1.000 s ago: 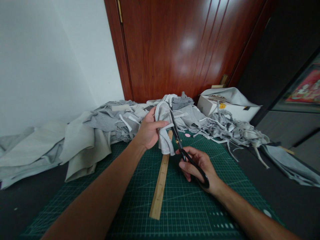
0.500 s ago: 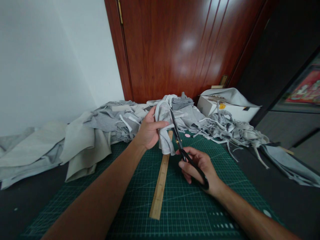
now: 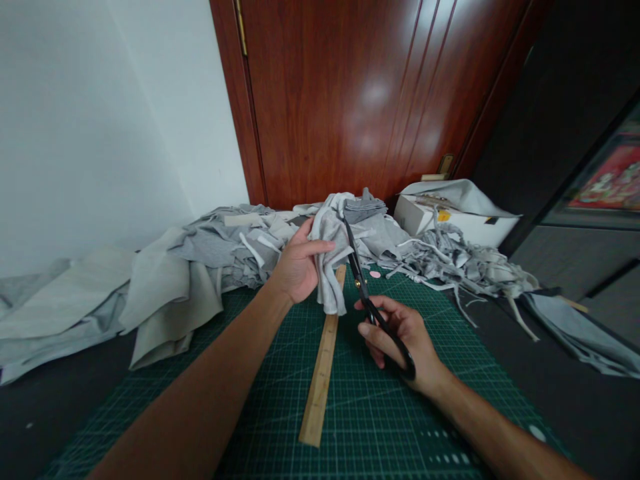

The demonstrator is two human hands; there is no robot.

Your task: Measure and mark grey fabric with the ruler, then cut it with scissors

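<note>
My left hand [image 3: 301,263] grips a light grey cloth piece [image 3: 330,283] that hangs down over the far part of a wooden ruler [image 3: 320,380]. Black scissors [image 3: 363,288] are held by the handles in my right hand [image 3: 397,337], fingers wrapped round them. Their blades point up and away, along the right edge of the cloth, and look nearly closed. The ruler lies on a green cutting mat [image 3: 390,413] between my forearms.
Grey and white fabric [image 3: 215,243] is heaped along the back and left. Behind at right stands a white box [image 3: 465,223] with cloth over it, and tangled grey strips [image 3: 460,257] lie before it. A brown door [image 3: 340,100] rises behind.
The cloth in my left hand has turned a little and spread, showing more of its face. The scissor blades have come closer together. Both hands are nearly where they were.
</note>
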